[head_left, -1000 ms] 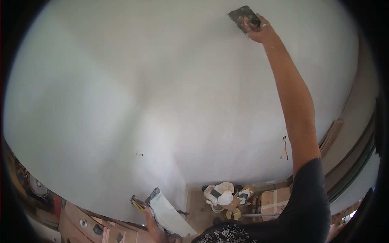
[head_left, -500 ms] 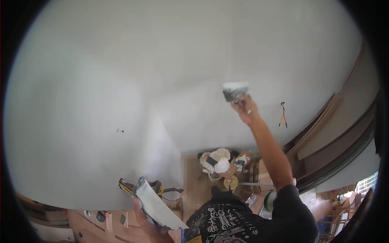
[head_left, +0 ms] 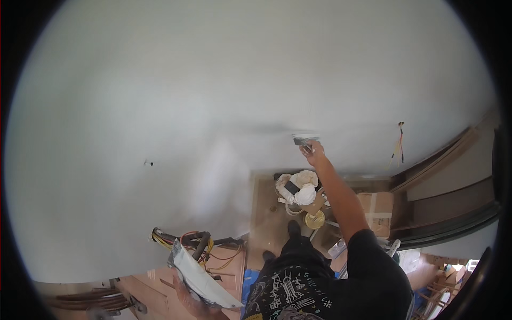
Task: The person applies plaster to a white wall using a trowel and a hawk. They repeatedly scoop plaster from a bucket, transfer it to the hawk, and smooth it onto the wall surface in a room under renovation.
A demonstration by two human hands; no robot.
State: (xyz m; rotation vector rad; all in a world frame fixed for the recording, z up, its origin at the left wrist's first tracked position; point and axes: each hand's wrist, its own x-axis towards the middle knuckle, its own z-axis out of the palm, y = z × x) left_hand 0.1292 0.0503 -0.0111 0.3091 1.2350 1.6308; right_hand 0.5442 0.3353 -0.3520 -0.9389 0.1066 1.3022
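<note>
Right hand (head_left: 313,152) curled round scraper (head_left: 304,141), near pale wall (head_left: 170,85), left hand (head_left: 188,300) gripping white board (head_left: 205,280)

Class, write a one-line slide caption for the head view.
Right hand holding a scraper at the pale wall; left hand holding a white-coated tool lower down.

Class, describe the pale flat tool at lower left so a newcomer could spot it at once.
From the big pale wall, go down to its lower edge, left of the dark shirt. There the person's left grip holds the pale flat tool. Its broad whitish face sets it apart from the thin coloured cables beside it.
</note>
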